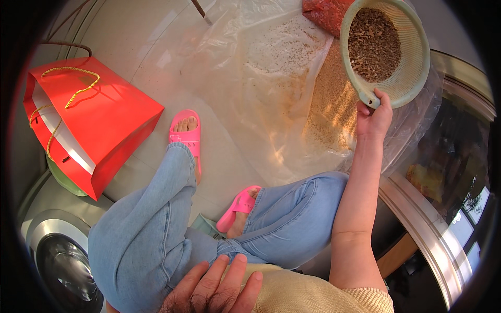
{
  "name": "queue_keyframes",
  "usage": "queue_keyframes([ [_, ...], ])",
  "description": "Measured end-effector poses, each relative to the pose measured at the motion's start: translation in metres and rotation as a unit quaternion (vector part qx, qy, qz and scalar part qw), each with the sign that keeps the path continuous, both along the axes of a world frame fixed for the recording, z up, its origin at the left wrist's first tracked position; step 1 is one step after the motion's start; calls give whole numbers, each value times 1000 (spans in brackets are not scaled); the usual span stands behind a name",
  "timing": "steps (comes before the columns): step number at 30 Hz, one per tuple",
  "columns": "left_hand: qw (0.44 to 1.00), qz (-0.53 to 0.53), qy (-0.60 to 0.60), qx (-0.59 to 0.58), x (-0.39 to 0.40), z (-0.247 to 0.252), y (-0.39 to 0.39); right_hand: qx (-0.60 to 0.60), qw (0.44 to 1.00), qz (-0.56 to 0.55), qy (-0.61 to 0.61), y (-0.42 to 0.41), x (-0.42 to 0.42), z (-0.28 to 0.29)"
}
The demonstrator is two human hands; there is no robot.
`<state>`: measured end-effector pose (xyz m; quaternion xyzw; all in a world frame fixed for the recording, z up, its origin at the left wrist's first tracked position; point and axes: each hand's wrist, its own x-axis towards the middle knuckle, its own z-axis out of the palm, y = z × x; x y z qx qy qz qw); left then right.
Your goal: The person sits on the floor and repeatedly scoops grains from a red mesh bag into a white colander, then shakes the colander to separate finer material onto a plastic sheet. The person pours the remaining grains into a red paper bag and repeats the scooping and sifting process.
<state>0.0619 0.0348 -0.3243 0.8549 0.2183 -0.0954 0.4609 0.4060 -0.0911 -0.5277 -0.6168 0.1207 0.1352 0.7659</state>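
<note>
My right hand [375, 117] grips the handle of a pale green plastic strainer basket [417, 66] at the upper right. Brown dry flakes and bits [373, 45] lie against one side inside it. Below the basket, tan grainy material [327, 105] is spread on a clear plastic sheet [238, 101] on the floor, partly hidden by the basket. My left hand [213, 283] is at the bottom edge, close to the camera, with fingers apart and nothing visible in it. Strands of hair cross it, and its palm is hidden.
A red paper bag [113, 105] with yellow rope handles stands at the left, above a round appliance door [64, 266]. A red plastic bag [325, 17] lies at the top. Glass panels with a metal frame [422, 227] line the right. My feet wear pink slippers [186, 135].
</note>
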Motion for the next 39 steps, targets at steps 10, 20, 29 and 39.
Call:
queue_keyframes([
  [10, 984, -143, 6, 107, 3, 3, 7, -4, 1000, -11, -11, 2, -1, -3],
  [20, 993, -84, -27, 76, -12, -8, -8, -68, 988, 107, 86, 9, -15, -31],
  [29, 992, -78, -32, 91, -7, -5, -7, -34, 974, 140, 174, 20, -26, -38],
  [39, 990, -38, -64, 122, -6, -11, -12, -34, 989, 104, 103, 18, -16, -34],
])
